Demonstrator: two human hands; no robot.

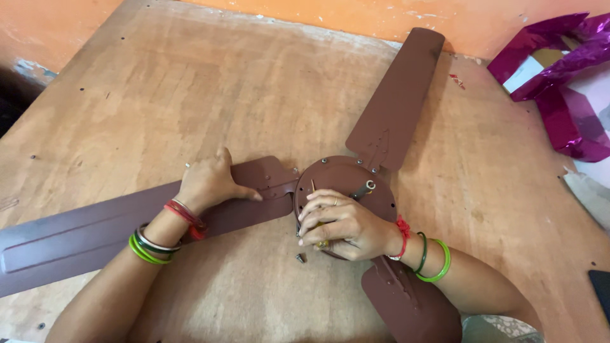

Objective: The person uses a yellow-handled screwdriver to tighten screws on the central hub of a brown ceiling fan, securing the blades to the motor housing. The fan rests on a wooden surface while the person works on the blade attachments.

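Head view, looking down on a worn brown wooden tabletop (190, 95) with a dark brown metal ceiling fan lying flat on it. Round brown motor hub (346, 181) sits centre; three long brown blades radiate from it. Far blade (397, 95) and near blade (410, 298) lie against the hub with screw heads visible at their roots, so these two look already fastened. Left blade (95, 228) meets the hub at its bracket, but whether its screws are in I cannot tell; judged the joint in hand. Left hand (210, 184) rests open, palm down, fingers spread, pressing that blade flat. Right hand (340, 225) is curled over the hub's near edge, fingers clenched around a thin upright tool shaft (312, 186), likely a screwdriver. One small dark loose screw (301, 258) lies on the table just beside this hand, not yet fitted. Crumpled purple foil wrapping (559, 82) lies at far right.
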